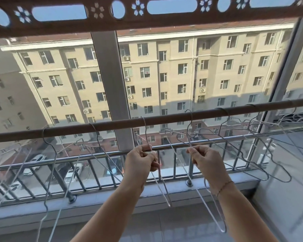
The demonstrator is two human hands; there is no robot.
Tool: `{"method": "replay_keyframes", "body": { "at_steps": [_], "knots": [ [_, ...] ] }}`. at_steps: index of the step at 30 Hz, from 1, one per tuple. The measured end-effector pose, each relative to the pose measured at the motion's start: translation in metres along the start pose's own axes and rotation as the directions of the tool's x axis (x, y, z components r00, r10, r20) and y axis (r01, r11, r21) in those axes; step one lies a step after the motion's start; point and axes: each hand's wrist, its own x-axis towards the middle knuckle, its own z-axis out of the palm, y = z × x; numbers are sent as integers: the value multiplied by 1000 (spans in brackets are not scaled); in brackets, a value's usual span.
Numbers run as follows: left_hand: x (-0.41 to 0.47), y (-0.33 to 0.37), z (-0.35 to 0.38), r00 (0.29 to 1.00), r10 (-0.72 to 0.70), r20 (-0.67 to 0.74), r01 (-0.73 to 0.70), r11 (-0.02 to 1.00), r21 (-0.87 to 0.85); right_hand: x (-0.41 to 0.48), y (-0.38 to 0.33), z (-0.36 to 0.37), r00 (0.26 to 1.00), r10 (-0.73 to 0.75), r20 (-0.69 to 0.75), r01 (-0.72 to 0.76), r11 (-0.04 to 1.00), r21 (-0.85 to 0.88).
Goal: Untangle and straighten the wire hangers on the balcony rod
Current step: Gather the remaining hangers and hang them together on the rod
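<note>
Rod (164,119): brown, spans the window, several wire hangers hooked along it. Left hand (141,160): closed on the neck of hanger 1 (162,186). Right hand (205,160): closed on the neck of hanger 2 (215,217). Both hangers hang below the rod, before the railing (94,157).

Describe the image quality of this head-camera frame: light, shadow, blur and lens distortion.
Head view: bright daylight; a shadow covers the lower floors of the building opposite. The wide-angle lens bows the rod and tilts the window frames outward. The perforated panel overhead is soft-edged; wire hangers at far left smear. Both hands, left and right, are sharp.
</note>
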Motion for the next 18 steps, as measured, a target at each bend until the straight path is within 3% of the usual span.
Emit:
{"method": "replay_keyframes", "body": {
  "at_steps": [18],
  "knots": [
    [-12,-4,15,999,-13,-41,13,1000,12,-7,5,-17,994,-8,112,17,997,-79]
  ]
}}
